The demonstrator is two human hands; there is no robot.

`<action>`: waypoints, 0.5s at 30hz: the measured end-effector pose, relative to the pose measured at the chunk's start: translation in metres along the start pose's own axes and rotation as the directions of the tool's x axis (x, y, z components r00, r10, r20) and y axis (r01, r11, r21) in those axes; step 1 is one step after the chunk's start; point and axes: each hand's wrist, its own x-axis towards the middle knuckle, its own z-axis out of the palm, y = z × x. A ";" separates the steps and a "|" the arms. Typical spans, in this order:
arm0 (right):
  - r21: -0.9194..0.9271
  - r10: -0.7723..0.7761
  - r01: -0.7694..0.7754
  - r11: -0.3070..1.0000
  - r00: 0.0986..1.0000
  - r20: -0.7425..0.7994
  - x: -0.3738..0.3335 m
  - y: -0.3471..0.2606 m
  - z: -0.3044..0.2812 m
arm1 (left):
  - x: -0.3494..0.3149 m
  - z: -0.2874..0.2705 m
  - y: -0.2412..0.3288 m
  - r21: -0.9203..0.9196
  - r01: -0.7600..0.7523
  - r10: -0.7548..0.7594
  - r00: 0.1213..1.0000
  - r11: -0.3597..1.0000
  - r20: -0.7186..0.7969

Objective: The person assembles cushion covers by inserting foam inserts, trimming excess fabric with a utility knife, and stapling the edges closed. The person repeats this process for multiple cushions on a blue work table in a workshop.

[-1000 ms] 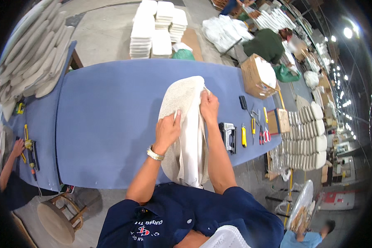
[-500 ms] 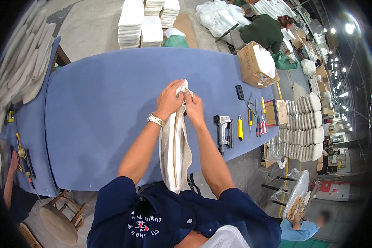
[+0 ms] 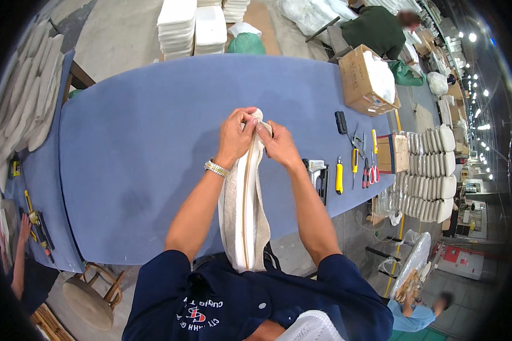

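A long beige fabric cushion cover (image 3: 230, 219) stands on edge in front of my body, with white padding and a brown zipper-like line running down its middle. Its near end rests against my shirt. At the far end, my left hand (image 3: 236, 135) pinches the cover's tip with bent fingers. My right hand (image 3: 281, 146) grips the fabric right beside it, thumb pressed toward the left fingertips. What lies exactly between the fingertips is hidden. Just right of my right forearm, a staple gun (image 3: 317, 170) lies partly covered by the arm.
The blue padded table (image 3: 136, 125) bears a yellow cutter (image 3: 339, 177), a screwdriver (image 3: 355, 162), pliers (image 3: 356, 139), scissors (image 3: 374, 170) and a cardboard box (image 3: 355, 79). Cushions (image 3: 432, 170) are stacked to the right. A co-worker's hand (image 3: 25, 227) is at the left.
The view has shifted, so the tools and box appear farther right. My right forearm now covers part of the staple gun. Both hands still grip the cover's far end, fingers slightly rearranged.
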 end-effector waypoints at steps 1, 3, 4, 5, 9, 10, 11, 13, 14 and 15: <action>0.005 0.013 -0.013 1.000 1.000 0.014 0.000 -0.001 -0.002 | -0.003 0.004 -0.003 -0.042 0.010 -0.011 1.000 0.999 -0.022; 0.011 0.038 -0.039 0.999 0.998 0.040 0.000 -0.007 -0.009 | -0.006 0.011 -0.006 -0.146 0.072 -0.076 0.997 0.987 -0.025; -0.029 0.020 -0.019 0.999 0.999 0.031 -0.003 -0.009 -0.007 | -0.008 0.013 -0.007 -0.197 0.101 -0.108 0.994 0.975 -0.026; -0.069 0.002 -0.001 0.998 1.000 0.024 -0.009 -0.012 0.001 | -0.012 0.016 -0.010 -0.229 0.090 -0.104 0.993 0.969 -0.050; -0.374 -0.071 0.106 0.921 0.992 0.107 -0.018 -0.038 0.005 | -0.017 0.016 -0.021 -0.368 0.044 -0.096 0.987 0.929 -0.125; -0.443 -0.147 0.176 0.879 0.984 0.099 -0.019 -0.039 0.008 | -0.018 0.017 -0.024 -0.388 0.030 -0.087 0.988 0.921 -0.129; -0.471 -0.145 0.177 0.864 0.984 0.104 -0.020 -0.040 0.010 | -0.019 0.017 -0.027 -0.408 0.016 -0.078 0.988 0.913 -0.135; -0.523 -0.155 0.192 0.830 0.981 0.114 -0.020 -0.044 0.011 | -0.017 0.013 -0.030 -0.411 0.026 -0.079 0.991 0.911 -0.111; -0.541 -0.159 0.202 0.817 0.979 0.125 -0.018 -0.046 0.012 | -0.017 0.011 -0.031 -0.413 0.031 -0.079 0.992 0.910 -0.099; -0.552 -0.166 0.212 0.806 0.977 0.134 -0.017 -0.047 0.012 | -0.013 0.002 -0.031 -0.411 0.110 -0.130 0.991 0.905 -0.019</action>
